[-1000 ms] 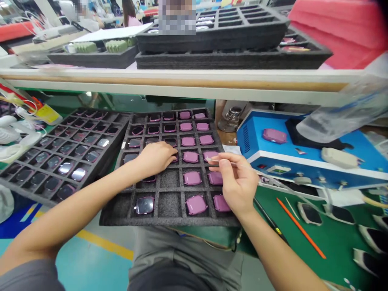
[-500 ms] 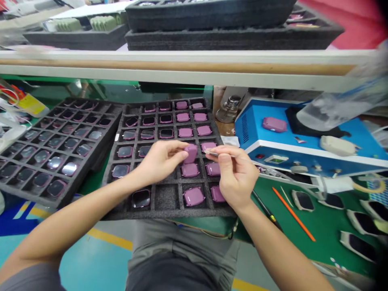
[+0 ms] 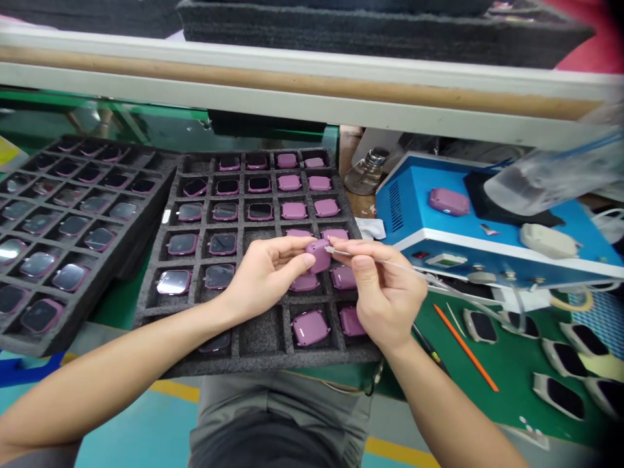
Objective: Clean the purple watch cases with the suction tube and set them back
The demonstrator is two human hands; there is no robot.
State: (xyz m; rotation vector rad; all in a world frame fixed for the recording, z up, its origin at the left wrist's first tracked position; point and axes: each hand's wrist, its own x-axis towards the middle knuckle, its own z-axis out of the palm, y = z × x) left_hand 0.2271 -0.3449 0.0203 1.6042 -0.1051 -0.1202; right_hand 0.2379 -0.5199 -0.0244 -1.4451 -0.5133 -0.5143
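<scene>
My left hand [image 3: 268, 276] pinches a pink plastic watch case [image 3: 319, 255] by its edges above the black foam tray [image 3: 263, 364]. My right hand [image 3: 385, 292] grips a thin metal pick [image 3: 370, 257], whose tip meets the top of that case. Rows of pink cases and glass-faced watch units sit in the tray's square compartments, some directly below my hands. Both hands hide the tray's middle compartments. A few compartments at the bottom hold nothing.
A second foam tray [image 3: 146, 195] of glass-faced units lies on the left. A white shelf [image 3: 292, 84] crosses above. On the right stand a blue machine [image 3: 414, 195], a glass bottle [image 3: 366, 172] and a green mat [image 3: 487, 390] holding an orange stick [image 3: 465, 348].
My left hand has lifted a pink case from the tray and raised it toward my right hand. The pick's tip now meets the case. The whole view has tilted downward.
</scene>
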